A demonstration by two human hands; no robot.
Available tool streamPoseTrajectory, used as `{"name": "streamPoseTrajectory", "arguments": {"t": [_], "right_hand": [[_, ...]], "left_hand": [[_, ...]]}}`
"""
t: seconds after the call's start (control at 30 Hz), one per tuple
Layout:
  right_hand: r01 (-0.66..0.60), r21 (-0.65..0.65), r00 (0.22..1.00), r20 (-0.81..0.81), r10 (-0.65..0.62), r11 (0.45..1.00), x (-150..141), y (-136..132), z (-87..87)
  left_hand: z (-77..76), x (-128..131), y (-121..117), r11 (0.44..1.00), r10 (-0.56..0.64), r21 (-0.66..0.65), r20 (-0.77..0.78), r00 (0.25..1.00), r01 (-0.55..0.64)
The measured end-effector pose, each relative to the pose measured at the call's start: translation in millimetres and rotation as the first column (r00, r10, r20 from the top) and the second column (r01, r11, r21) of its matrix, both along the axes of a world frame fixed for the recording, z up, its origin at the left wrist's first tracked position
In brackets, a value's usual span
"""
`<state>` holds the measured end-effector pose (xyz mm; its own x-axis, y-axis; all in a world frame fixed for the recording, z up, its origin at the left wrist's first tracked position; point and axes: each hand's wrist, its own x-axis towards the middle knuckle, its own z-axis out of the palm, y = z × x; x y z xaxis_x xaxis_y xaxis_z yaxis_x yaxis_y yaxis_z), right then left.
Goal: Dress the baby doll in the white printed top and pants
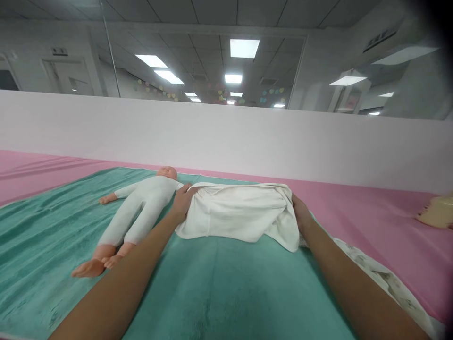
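Observation:
A white cloth [240,210] is stretched between my two hands, its lower edge hanging just above or on the green blanket. My left hand [184,200] grips its left upper corner, fingers closed. At the other end, my right hand [300,212] is closed on the right side of the cloth; its fingertips are mostly hidden behind the fabric. To the left lies a baby doll [146,200] on its back, dressed in a white long-sleeved bodysuit with bare hands and feet. The doll's right-hand-side arm is partly hidden by my left hand and the cloth.
A green blanket [226,288] covers a pink surface [339,212]. Patterned fabric [382,278] lies along the right edge, partly behind my right forearm. Farther right sits a pale yellowish object [437,211], cut by the frame. A white wall [219,137] with windows above it stands behind.

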<state>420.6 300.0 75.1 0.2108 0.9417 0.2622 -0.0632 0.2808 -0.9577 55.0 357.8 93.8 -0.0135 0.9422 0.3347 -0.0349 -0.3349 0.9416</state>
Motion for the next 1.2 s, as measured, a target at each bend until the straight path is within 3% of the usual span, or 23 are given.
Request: {"name": "streamPoseTrajectory", "arguments": {"t": [0.13,0.23,0.3,0.37,0.43,0.53,0.67,0.83,0.9,1.0,1.07,1.2], "right_hand": [[-0.088,0.075,0.988,-0.120,0.097,0.993,5.8,-6.3,16.4],[-0.101,0.104,0.993,-0.050,0.106,0.989,-4.0,-12.0,33.7],[-0.125,0.105,0.985,0.135,0.111,0.987,-22.0,-19.7,44.6],[-0.182,0.088,0.911,0.389,0.134,0.979,-50.5,-32.0,50.2],[-0.218,0.052,0.777,0.613,0.141,0.975,-86.8,-47.8,49.2],[-0.175,0.069,0.660,0.748,0.065,0.982,-141.0,-74.1,43.9],[-0.135,0.146,0.670,0.742,-0.018,0.980,-172.3,-106.2,57.0],[-0.182,0.132,0.669,0.742,0.024,0.974,-149.9,-143.2,104.1],[-0.229,0.118,0.700,0.710,0.079,0.966,-147.5,-159.9,123.9],[-0.339,0.152,0.696,0.705,0.138,0.929,-164.9,-185.7,150.0],[-0.384,0.204,0.687,0.715,0.130,0.901,-183.4,-200.7,164.1],[-0.353,0.283,0.693,0.719,0.046,0.892,-203.5,-218.9,182.1]], "left_hand": [[9.7,-8.0,-2.8,0.943,-0.260,-0.128,0.287,0.922,0.306],[14.6,-8.5,-11.0,0.880,-0.384,-0.168,0.299,0.874,0.444],[18.4,-5.7,-20.6,0.890,-0.393,-0.156,0.212,0.895,0.428],[24.9,-0.6,-35.0,0.952,-0.283,-0.105,0.055,0.957,0.288],[36.6,5.5,-55.4,0.993,-0.113,0.020,-0.126,0.986,0.116],[65.2,12.3,-95.9,0.970,0.063,0.240,-0.341,0.938,0.022],[113.3,2.8,-152.4,0.927,0.263,0.370,-0.530,0.806,-0.059],[162.8,-40.1,-205.9,0.871,0.479,0.460,-0.714,0.511,-0.173],[173.9,-49.5,-224.8,0.883,0.463,0.441,-0.757,0.460,-0.163],[175.9,-40.5,-251.7,0.943,0.264,0.333,-0.786,0.559,0.023],[169.4,-24.2,-265.9,0.943,0.152,0.300,-0.768,0.622,0.141],[158.2,-1.2,-277.5,0.938,0.117,0.319,-0.660,0.742,0.136]]}}
